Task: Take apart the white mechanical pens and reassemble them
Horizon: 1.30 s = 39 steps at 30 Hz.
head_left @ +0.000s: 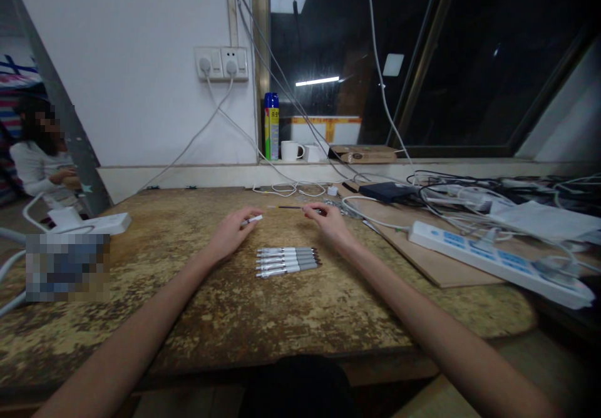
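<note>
My left hand [233, 229] is closed on a white pen barrel [254, 219], its end poking out to the right between thumb and fingers. Across from it, my right hand [327, 216] pinches a thin dark pen refill [290, 207] that points left, with a pale tip end. A small gap separates the refill from the barrel. Below and between both hands, several white and grey pens [287, 260] lie side by side in a neat row on the worn wooden table [225, 318]. Small clear and metallic bits [345, 208] lie just beyond my right hand.
On the right, a white power strip [498, 261] rests on a brown board [422, 261] amid tangled cables and a dark flat box [389, 191]. At left lies another power strip [110, 224]. A spray can [271, 127] and mug [292, 150] stand on the sill. A person [42, 155] sits far left.
</note>
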Each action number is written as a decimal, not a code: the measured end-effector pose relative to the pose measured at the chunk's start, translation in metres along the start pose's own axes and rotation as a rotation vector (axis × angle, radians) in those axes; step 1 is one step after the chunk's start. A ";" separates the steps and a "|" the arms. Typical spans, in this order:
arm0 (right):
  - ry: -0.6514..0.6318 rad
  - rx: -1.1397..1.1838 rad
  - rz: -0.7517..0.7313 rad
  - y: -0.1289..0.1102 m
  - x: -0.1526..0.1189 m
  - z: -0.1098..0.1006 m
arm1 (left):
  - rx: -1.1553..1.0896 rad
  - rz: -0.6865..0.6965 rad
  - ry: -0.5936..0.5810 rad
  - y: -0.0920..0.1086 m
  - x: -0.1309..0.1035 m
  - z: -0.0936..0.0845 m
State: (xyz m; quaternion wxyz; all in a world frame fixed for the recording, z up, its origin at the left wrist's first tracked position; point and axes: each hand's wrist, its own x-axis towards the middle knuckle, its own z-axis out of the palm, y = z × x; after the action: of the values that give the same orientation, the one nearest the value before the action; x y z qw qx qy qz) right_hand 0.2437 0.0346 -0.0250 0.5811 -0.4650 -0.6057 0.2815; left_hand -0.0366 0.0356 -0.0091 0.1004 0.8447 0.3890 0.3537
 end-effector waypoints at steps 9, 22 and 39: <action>0.011 0.054 -0.032 -0.010 -0.002 0.001 | -0.009 0.001 -0.008 -0.002 0.000 0.001; 0.015 0.105 -0.063 -0.009 -0.001 0.000 | 0.031 0.023 -0.028 -0.003 0.000 0.000; -0.006 0.105 -0.056 -0.014 -0.003 0.000 | 0.011 0.010 -0.031 0.002 0.001 0.000</action>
State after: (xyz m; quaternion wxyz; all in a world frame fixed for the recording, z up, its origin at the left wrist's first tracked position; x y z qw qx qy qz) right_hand 0.2405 0.0265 -0.0138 0.6108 -0.4157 -0.6045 0.2979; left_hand -0.0354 0.0350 -0.0081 0.1001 0.8525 0.3851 0.3391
